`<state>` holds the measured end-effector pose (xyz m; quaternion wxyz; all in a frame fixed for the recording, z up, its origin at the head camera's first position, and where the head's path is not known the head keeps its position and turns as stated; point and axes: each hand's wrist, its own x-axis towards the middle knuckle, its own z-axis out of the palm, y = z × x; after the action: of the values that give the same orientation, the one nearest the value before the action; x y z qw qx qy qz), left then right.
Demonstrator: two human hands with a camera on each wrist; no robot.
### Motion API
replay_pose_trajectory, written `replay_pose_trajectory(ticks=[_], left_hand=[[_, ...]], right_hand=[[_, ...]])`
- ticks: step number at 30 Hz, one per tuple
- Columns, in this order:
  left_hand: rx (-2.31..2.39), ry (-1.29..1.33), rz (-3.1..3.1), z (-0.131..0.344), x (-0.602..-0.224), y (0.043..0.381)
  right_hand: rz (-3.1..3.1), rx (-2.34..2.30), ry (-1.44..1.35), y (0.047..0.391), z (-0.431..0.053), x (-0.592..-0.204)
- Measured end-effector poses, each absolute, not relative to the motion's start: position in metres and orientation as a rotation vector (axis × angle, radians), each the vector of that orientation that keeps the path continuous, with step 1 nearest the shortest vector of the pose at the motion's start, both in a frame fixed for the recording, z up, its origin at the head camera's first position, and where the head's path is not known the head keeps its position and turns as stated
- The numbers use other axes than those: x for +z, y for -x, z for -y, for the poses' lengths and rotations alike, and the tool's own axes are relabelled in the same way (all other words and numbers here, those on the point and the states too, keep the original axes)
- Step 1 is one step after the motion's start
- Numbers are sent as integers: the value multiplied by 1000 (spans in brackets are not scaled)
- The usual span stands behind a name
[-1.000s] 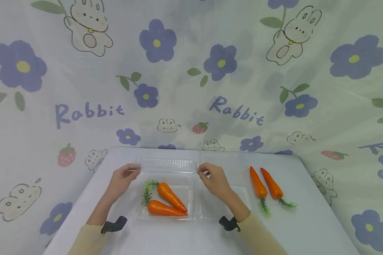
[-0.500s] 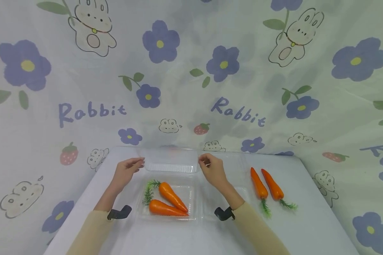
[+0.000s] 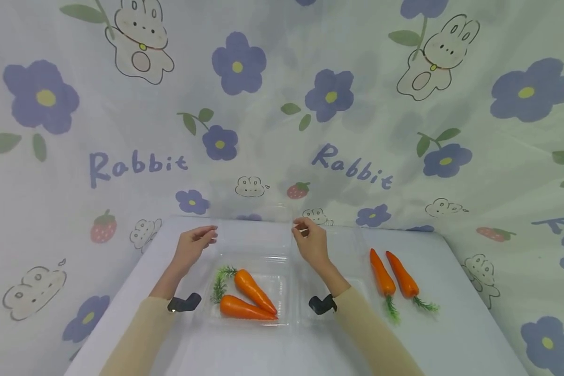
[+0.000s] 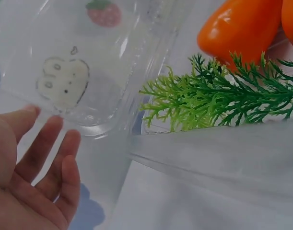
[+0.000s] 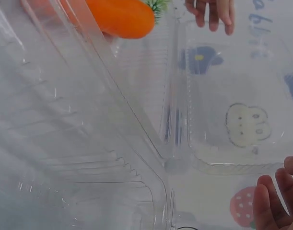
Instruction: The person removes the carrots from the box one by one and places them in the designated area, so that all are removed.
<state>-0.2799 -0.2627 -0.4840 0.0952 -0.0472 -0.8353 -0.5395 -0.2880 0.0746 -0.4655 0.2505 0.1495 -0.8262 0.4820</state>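
Lifted higher than a second earlier, a see-through lid (image 3: 254, 237) stood tilted up between a person's left hand (image 3: 192, 248) and right hand (image 3: 314, 243), both of which had risen with it; each hand appeared to pinch the lid's side rim lightly between thumb and forefinger, the other fingers loosely bent, though the transparent plastic made the exact contact hard to read; between the hands and nearer the person sat the container (image 3: 251, 324) to which the lid seemed hinged, with two orange carrots (image 3: 254, 291) lying in it and their green sprigs (image 4: 208, 96) bunched toward the left hand's side, close to the rim; a second see-through container (image 3: 305, 284) lay just beside it, partly hidden by the right forearm (image 3: 332, 277), and two loose carrots (image 3: 382, 274) rested on the table (image 3: 456, 324) to the right of the right hand, well apart from it; the step in hand looked to be the closing of the loaded container, with the lid short of its seat; the next move seemed to call for both hands to swing the lid evenly toward the person and down over the carrots, minding that no sprig was caught at the rim, before pressing the edges together.
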Motion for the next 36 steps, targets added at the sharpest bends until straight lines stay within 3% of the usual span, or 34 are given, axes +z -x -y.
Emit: replay_pose_trajectory(ticks=[16, 36], left_hand=[[-1670, -1, 2505, 249, -488, 308], [-1630, -132, 2614, 247, -501, 317]], right_hand=[[2378, 1292, -296, 322, -74, -471], [2533, 1324, -197, 342, -71, -497]])
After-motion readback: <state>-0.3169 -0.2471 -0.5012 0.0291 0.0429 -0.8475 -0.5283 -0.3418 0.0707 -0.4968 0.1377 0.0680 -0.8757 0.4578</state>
